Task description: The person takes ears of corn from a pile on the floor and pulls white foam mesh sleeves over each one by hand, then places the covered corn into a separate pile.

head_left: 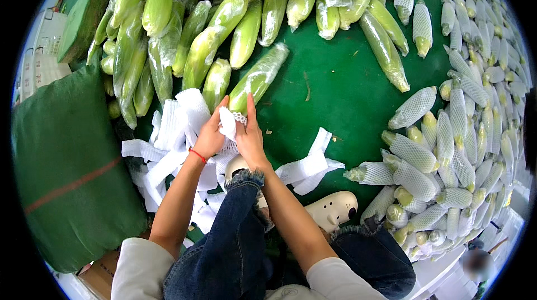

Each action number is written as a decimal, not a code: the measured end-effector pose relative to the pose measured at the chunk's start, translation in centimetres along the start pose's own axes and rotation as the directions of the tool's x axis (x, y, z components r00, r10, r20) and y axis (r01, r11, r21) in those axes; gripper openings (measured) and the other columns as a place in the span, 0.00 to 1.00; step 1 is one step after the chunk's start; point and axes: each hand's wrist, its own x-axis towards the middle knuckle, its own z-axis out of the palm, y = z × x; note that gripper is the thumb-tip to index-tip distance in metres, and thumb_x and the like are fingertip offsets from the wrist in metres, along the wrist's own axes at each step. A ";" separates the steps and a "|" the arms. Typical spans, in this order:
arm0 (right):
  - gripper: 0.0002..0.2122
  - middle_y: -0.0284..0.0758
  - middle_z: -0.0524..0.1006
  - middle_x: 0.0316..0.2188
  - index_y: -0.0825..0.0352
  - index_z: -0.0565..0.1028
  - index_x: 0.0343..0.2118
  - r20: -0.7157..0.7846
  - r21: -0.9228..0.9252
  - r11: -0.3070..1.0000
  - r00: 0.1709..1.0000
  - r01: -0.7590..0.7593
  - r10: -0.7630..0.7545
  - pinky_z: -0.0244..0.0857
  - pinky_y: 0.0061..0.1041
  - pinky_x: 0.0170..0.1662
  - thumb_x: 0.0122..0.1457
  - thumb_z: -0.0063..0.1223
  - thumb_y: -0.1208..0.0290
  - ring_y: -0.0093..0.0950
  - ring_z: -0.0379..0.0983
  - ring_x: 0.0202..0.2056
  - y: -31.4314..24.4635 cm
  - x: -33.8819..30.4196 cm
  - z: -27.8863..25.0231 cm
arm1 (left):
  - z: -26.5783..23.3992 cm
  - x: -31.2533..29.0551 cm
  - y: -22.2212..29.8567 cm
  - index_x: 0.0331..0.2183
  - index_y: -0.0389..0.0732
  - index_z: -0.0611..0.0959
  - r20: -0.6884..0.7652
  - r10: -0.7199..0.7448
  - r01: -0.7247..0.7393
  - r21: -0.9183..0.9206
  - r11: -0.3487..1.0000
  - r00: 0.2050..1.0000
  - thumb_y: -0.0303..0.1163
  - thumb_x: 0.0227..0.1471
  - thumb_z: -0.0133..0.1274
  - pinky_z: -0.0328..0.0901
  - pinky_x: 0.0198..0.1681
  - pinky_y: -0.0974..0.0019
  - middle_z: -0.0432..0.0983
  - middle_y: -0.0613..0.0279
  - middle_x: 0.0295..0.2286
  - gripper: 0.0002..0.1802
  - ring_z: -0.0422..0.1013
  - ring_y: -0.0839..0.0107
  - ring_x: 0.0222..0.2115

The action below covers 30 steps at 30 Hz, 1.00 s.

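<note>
An ear of corn in its green husk, wrapped in clear film (260,76), lies slanted on the green surface just beyond my hands. At its near end a white foam net sleeve (227,123) is bunched between my two hands. My left hand (210,136), with a red string at the wrist, pinches the sleeve from the left side. My right hand (250,139) grips it from the right, its index finger stretched along the corn's end. More flat white foam net sleeves (179,118) lie in a loose heap by my left forearm, and a few sleeves (309,164) lie right of my right wrist.
Film-wrapped corn (201,48) is piled along the far side. Corn in foam nets (414,179) crowds the right. A stuffed green sack (72,171) stands at the left. My jeans-covered knees (224,238) and a cream shoe (331,210) are close below my hands.
</note>
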 end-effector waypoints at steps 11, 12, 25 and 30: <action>0.25 0.40 0.64 0.52 0.66 0.56 0.58 -0.110 0.506 0.856 0.977 -0.102 0.181 0.59 0.26 0.53 0.59 0.49 0.71 0.29 0.64 0.51 -6.7 -9.3 -7.9 | 5.0 -5.6 13.6 0.44 0.34 0.77 0.095 0.150 -0.154 0.043 0.987 0.984 0.18 0.47 0.45 0.66 0.40 0.70 0.77 0.51 0.35 0.19 0.74 0.68 0.36; 0.22 0.39 0.67 0.50 0.67 0.59 0.56 -0.166 0.390 0.918 0.974 -0.076 0.152 0.61 0.25 0.51 0.59 0.49 0.71 0.28 0.66 0.48 -6.4 -9.4 -8.0 | 5.0 -5.3 13.2 0.42 0.34 0.78 0.088 0.126 -0.127 0.005 0.992 0.988 0.19 0.48 0.46 0.66 0.39 0.70 0.77 0.51 0.35 0.17 0.74 0.69 0.36; 0.04 0.29 0.73 0.23 0.65 0.70 0.25 -0.286 0.850 0.518 0.909 0.095 0.302 0.64 0.18 0.27 0.57 0.48 0.76 0.18 0.69 0.24 -0.2 -0.3 -8.5 | 7.9 3.4 2.9 0.35 0.33 0.80 -0.060 0.150 -0.154 -0.060 0.986 0.987 0.27 0.54 0.50 0.66 0.31 0.72 0.78 0.58 0.26 0.09 0.71 0.79 0.27; 0.04 0.28 0.72 0.23 0.65 0.71 0.26 -0.264 0.913 0.393 0.894 0.110 0.363 0.63 0.17 0.27 0.57 0.47 0.75 0.18 0.68 0.24 2.0 1.5 -7.5 | 8.1 5.0 1.7 0.35 0.34 0.80 -0.114 0.239 -0.231 0.077 0.970 0.964 0.28 0.53 0.49 0.66 0.30 0.69 0.78 0.51 0.25 0.10 0.72 0.73 0.25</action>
